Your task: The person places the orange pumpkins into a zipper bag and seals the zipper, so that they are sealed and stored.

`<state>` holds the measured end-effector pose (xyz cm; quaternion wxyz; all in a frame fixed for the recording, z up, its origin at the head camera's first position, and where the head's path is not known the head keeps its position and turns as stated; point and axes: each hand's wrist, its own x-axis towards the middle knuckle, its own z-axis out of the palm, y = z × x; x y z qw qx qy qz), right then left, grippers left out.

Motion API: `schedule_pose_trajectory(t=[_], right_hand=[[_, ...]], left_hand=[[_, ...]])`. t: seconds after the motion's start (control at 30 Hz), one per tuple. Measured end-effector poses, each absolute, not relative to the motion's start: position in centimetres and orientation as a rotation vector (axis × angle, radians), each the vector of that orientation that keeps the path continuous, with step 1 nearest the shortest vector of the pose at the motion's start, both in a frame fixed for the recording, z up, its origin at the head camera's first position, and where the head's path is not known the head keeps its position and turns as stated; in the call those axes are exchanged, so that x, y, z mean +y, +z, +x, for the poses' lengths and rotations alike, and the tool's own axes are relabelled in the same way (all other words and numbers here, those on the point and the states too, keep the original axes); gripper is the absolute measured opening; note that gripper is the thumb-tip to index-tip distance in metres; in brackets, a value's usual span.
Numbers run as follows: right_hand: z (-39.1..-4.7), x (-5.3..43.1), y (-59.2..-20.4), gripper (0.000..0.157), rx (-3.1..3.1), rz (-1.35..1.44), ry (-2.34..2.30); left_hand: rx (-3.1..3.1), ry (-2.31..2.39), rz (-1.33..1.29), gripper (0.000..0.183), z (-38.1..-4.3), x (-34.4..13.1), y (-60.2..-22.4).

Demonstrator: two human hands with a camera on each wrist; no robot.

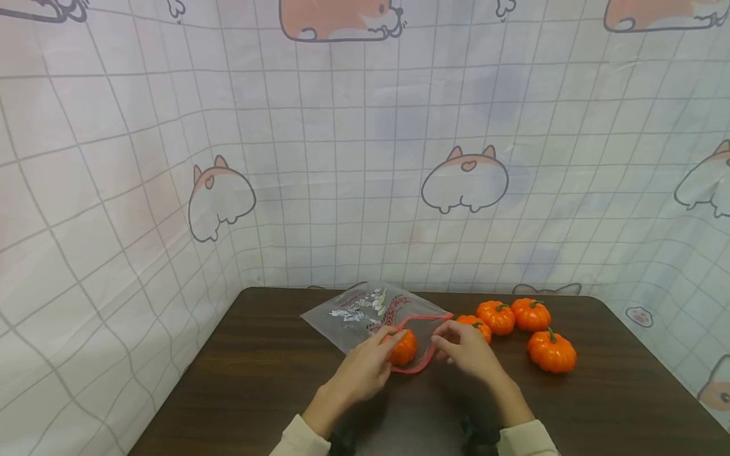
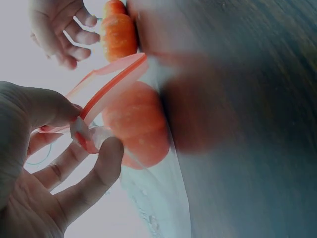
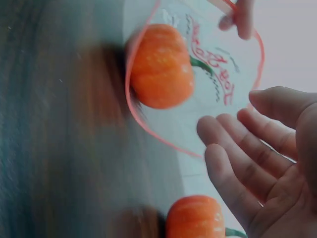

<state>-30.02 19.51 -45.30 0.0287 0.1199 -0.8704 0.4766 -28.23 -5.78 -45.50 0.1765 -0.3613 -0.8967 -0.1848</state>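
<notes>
A clear plastic bag with a red-edged mouth and printed lettering lies on the table, its mouth held apart. Inside, just behind the mouth, sits a small orange pumpkin with a green stem. My left hand pinches the red edge between thumb and fingers, above the pumpkin. At the other side of the mouth is my right hand, fingers loosely bent and thumb apart from them. Nothing shows in its grasp; whether the thumb touches the edge I cannot tell.
To the right of the bag stand several more orange pumpkins, one partly hidden behind my right hand. The dark wooden table meets a white gridded cloth with dog drawings at the back and sides.
</notes>
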Motion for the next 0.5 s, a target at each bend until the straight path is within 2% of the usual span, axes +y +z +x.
schedule_pose_trajectory(t=[0.23, 0.5], right_hand=[[-30.2, 21.2, -44.7, 0.013, -2.564, 0.219, 1.409], [-30.2, 23.3, -44.7, 0.025, -2.523, -0.04, 1.225]], left_hand=[[-2.525, -0.481, -0.991, 0.065, -28.3, -5.9, -45.5], [-2.51, -0.469, -0.98, 0.064, -28.3, -6.1, -45.3]])
